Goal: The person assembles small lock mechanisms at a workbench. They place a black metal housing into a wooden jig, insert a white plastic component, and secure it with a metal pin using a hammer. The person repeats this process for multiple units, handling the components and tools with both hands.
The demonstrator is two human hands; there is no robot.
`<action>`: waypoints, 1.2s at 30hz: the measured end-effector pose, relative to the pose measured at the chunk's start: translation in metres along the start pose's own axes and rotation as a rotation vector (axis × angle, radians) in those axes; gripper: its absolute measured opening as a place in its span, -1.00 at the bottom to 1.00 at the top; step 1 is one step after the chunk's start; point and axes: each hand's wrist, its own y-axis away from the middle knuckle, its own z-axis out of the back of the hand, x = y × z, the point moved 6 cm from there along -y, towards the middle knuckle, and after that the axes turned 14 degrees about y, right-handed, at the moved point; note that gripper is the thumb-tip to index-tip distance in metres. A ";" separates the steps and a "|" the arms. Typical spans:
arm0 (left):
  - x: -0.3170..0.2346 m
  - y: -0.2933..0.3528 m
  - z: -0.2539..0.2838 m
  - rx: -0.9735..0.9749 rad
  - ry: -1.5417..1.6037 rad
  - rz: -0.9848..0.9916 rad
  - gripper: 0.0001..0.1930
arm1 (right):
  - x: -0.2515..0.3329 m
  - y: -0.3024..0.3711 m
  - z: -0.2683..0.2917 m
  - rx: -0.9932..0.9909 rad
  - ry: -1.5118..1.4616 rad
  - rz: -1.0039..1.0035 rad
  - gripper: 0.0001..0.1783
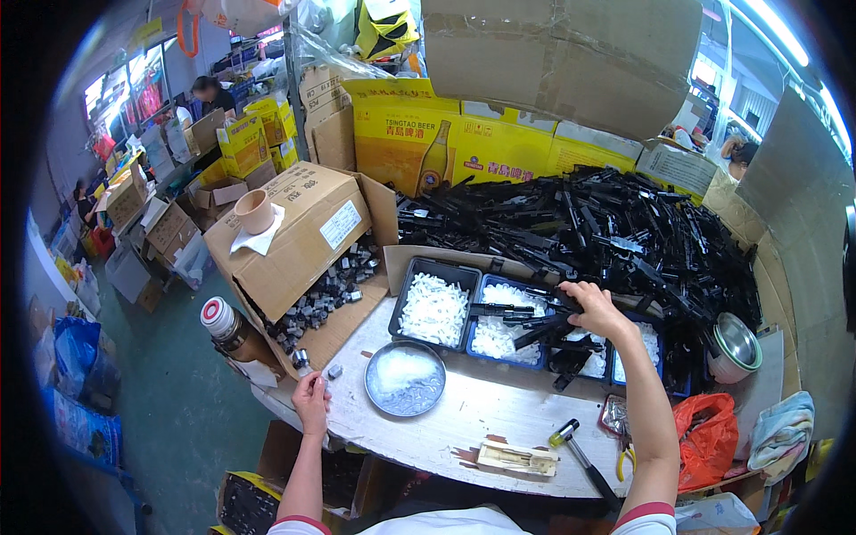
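Observation:
My left hand (311,404) is at the left edge of the white worktable (464,437), its fingers drawn together. Small grey metal blocks (334,371) lie beside its fingertips; whatever is in the pinch is too small to tell. Out over the row of bins reaches my right hand (597,310), thumb and fingers closing round a long black part (546,328). Similar black parts lie across the bins under it. White plastic pieces (434,308) fill the bins, and behind them rises a big heap of black parts (606,227).
A round metal dish (405,379) holds clear-white material. Near the front edge are a pale fixture (517,458), a hammer (584,455) and yellow-handled pliers (627,455). An open carton (299,232) spills metal blocks beside a flask (234,332). Bowls (736,343) and a red bag (704,437) stand right.

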 end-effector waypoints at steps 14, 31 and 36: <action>0.003 -0.008 0.004 -0.004 0.193 -0.004 -0.88 | 0.012 0.058 -0.036 0.139 -1.473 -0.173 -0.50; -0.013 0.100 -0.086 0.143 0.560 0.458 -0.83 | 0.097 0.164 -0.095 -0.183 -0.493 0.200 -0.65; 0.000 0.137 -0.123 0.279 0.564 0.683 -0.88 | 0.149 0.201 -0.126 -0.220 -0.030 0.165 -0.53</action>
